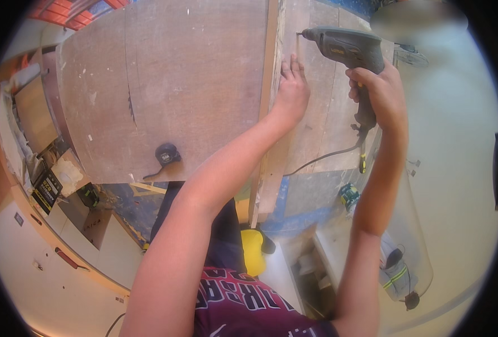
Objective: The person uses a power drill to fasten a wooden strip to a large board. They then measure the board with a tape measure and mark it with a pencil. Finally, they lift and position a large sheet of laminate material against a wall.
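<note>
In my right hand (382,92) is a dark power drill (344,48), my fingers wrapped round its grip. It points left, and its thin bit ends at or just above a pale wooden strip (291,121); contact cannot be told. Below and left of the bit, my left hand (292,92) lies on this strip with fingers stretched forward, beside a narrow upright wooden batten (264,106). Its thumb is hidden. Under both lies a large plywood panel (198,62). The drill's cord (322,154) hangs from the grip and loops left over the wood.
A black tape measure (167,153) sits on the panel's near edge. Scraps and boxes, including a black-and-yellow box (46,188), crowd a ledge at left. Below the panel are a yellow object (253,253) and a green tool (349,195). A pale wall (456,168) stands at right.
</note>
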